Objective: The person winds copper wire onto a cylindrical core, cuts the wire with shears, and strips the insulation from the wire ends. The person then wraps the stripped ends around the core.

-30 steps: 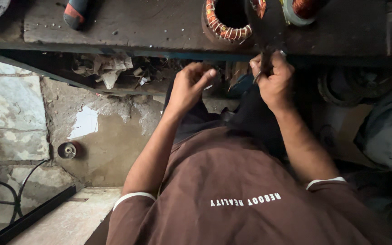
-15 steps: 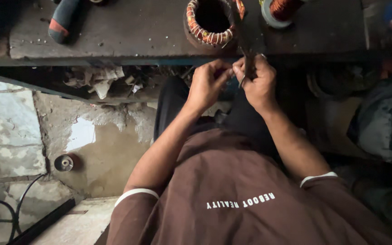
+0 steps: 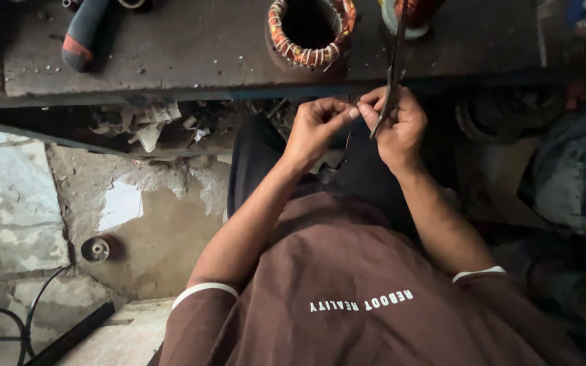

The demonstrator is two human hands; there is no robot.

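Both hands have come up close together at the worktop's (image 3: 171,61) front edge. The right hand (image 3: 401,132) grips the scissors (image 3: 395,74); the left hand (image 3: 317,129) pinches a thin wire (image 3: 347,139), ready for cutting, near the motor coil (image 3: 310,30).

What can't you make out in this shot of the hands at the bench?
- Head view: whatever the left hand pinches is too thin to identify.
- The slim dark tool in the right hand: blurred, its lower end hidden by the fingers.
- The wound motor stator: cut off by the top edge.
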